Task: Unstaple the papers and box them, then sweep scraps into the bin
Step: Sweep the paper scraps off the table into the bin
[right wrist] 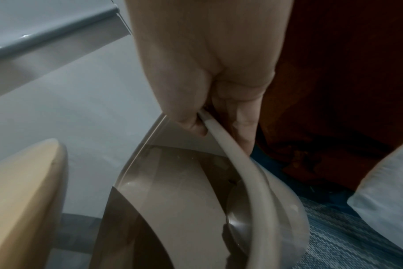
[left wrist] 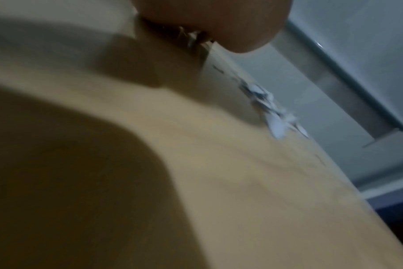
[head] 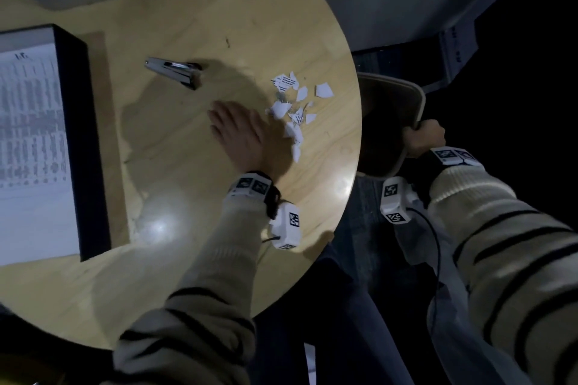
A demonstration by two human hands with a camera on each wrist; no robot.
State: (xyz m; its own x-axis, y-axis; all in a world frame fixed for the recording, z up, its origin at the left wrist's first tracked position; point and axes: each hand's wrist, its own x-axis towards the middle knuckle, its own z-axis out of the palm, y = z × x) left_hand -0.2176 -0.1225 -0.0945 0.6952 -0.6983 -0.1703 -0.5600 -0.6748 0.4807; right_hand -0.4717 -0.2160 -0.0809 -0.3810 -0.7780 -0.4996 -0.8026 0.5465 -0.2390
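Round wooden table, dim light, two glare spots near its front edge. Far left: box with dark walls, papers lying flat inside, printed side up. Right of the box, toward mid-table, a staple remover lies on its side, well apart from both hands.

Left hand lies flat on the table, fingers straight and spread, pointing away from the body. Its right edge touches the nearest scraps. The scraps are a loose cluster of torn white bits, some with print, between the hand and the table's right edge; none are over the rim. Left wrist view is blurred: it shows the tabletop, the heel of the hand and the scraps near the edge.

Bin sits just off the table's right edge, below the tabletop, mouth open toward the table. Right hand grips its rim, fingers curled over it. Right wrist view confirms: thumb inside the rim, fingers outside, bin tilted beside the table edge. Striped sleeves on both arms.
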